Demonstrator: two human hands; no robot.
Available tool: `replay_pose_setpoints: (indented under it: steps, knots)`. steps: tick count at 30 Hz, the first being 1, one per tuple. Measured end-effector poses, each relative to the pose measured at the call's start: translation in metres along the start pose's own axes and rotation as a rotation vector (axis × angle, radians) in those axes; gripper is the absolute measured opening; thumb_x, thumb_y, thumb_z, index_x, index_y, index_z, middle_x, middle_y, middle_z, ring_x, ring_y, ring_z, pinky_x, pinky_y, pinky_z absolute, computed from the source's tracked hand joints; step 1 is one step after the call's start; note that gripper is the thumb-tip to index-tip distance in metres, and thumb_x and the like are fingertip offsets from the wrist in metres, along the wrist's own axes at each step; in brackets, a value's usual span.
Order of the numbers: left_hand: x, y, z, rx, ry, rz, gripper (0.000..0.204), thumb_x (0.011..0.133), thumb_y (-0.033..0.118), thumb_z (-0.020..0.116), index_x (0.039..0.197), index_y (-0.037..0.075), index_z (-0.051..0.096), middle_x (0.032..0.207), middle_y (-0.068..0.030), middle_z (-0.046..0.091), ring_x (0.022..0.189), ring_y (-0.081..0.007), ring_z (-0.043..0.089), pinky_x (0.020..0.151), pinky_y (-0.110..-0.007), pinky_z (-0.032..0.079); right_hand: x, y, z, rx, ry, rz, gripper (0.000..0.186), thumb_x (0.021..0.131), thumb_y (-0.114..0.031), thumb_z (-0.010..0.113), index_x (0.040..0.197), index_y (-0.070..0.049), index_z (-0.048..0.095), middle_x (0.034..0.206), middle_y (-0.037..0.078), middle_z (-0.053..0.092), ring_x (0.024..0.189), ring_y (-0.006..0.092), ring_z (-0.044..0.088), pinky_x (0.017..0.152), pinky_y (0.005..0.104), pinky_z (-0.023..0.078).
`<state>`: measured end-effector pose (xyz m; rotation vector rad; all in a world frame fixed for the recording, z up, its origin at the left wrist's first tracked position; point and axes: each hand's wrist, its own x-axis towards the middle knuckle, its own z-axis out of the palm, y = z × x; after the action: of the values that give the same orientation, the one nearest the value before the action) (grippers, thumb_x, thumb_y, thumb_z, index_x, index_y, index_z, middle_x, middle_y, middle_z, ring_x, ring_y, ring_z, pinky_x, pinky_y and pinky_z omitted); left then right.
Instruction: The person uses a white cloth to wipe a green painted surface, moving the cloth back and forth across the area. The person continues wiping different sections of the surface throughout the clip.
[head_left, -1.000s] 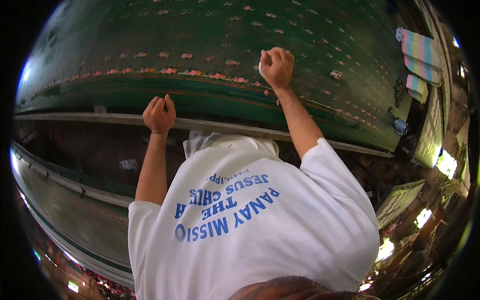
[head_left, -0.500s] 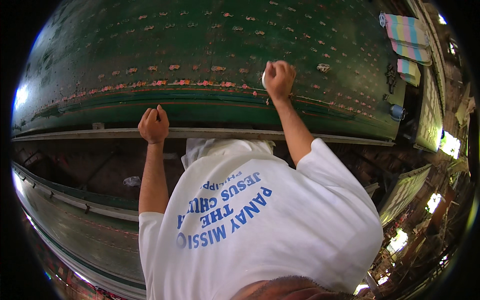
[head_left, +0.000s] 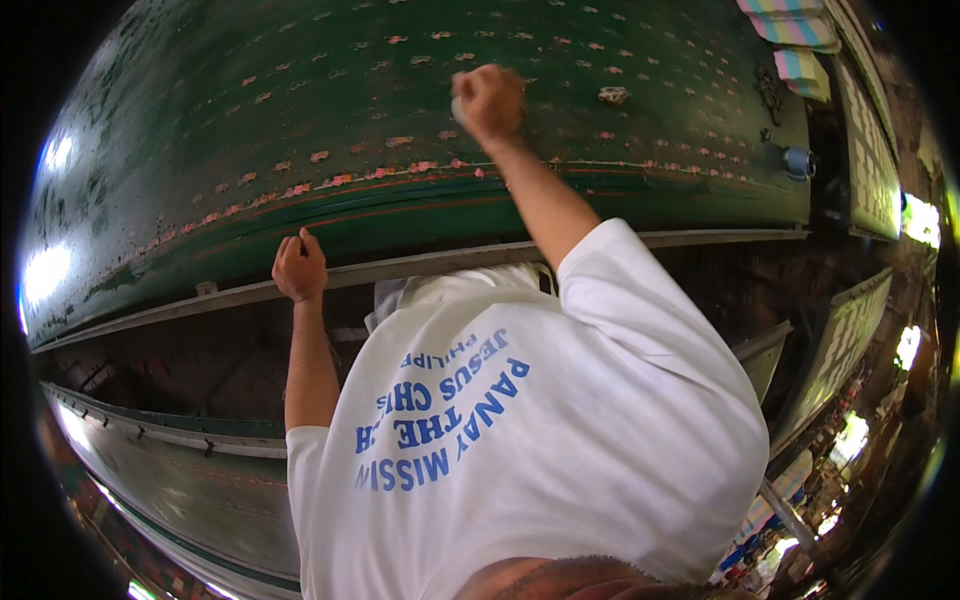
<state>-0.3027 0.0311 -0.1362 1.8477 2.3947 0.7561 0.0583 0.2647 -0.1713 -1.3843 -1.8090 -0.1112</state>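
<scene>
A long green table spreads out before me, its surface dotted with rows of small pink and orange marks. Over its middle, my right hand is closed around a small white thing; only a pale edge shows beside the fingers, so its kind is unclear. My left hand is a fist with the thumb on top, just above the near edge rail. Whatever it may hold is hidden. To the right of my right hand, a small crumpled whitish lump lies on the table.
At the table's right end stand a blue container and a dark chain-like object. Pastel striped cloth lies beyond them. Behind me on the left runs another long table. Patterned screen frames lean at the right.
My right hand has moved left and farther over the table with the white thing. My left hand stays closed near the rail. The whole view has turned slightly.
</scene>
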Motion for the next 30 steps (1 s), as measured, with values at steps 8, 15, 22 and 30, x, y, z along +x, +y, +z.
replay_pose_setpoints:
  steps: [8,15,22,30]
  knots:
    - [0.003,0.003,-0.007,0.014,0.020,0.005,0.045,0.106,0.025,0.069,0.067,0.007,0.055,0.072,-0.0108,0.057,0.064,-0.0377,0.060,0.059,-0.052,0.046,-0.040,-0.075,-0.008,0.236,-0.098,-0.126,0.021,0.088,-0.024,0.086,0.082,-0.015,0.069,0.091,0.002,0.066,0.086,0.0296,0.065,0.083,0.0466,0.050]
    - [0.000,-0.002,-0.002,0.045,0.005,-0.026,0.045,0.108,0.028,0.067,0.069,0.005,0.060,0.073,-0.0115,0.060,0.065,-0.0377,0.060,0.061,-0.051,0.046,-0.024,0.021,-0.031,-0.129,0.052,0.035,0.019,0.088,-0.022,0.085,0.080,-0.016,0.069,0.087,0.004,0.066,0.085,0.0319,0.066,0.080,0.0500,0.049]
    - [-0.001,-0.006,-0.002,0.038,0.005,0.040,0.046,0.107,0.027,0.067,0.068,0.006,0.057,0.070,-0.0104,0.057,0.062,-0.0360,0.059,0.057,-0.051,0.044,-0.076,-0.099,-0.028,0.207,-0.132,-0.121,0.022,0.091,-0.024,0.083,0.077,-0.016,0.068,0.089,0.004,0.066,0.087,0.0294,0.067,0.084,0.0495,0.051]
    - [0.003,-0.007,0.000,-0.003,-0.025,0.020,0.049,0.109,0.028,0.067,0.066,0.007,0.056,0.068,-0.0093,0.055,0.058,-0.0344,0.055,0.054,-0.050,0.043,-0.036,-0.024,-0.022,-0.035,-0.004,-0.032,0.017,0.091,-0.023,0.084,0.085,-0.015,0.070,0.094,0.002,0.067,0.091,0.0288,0.066,0.087,0.0476,0.051]
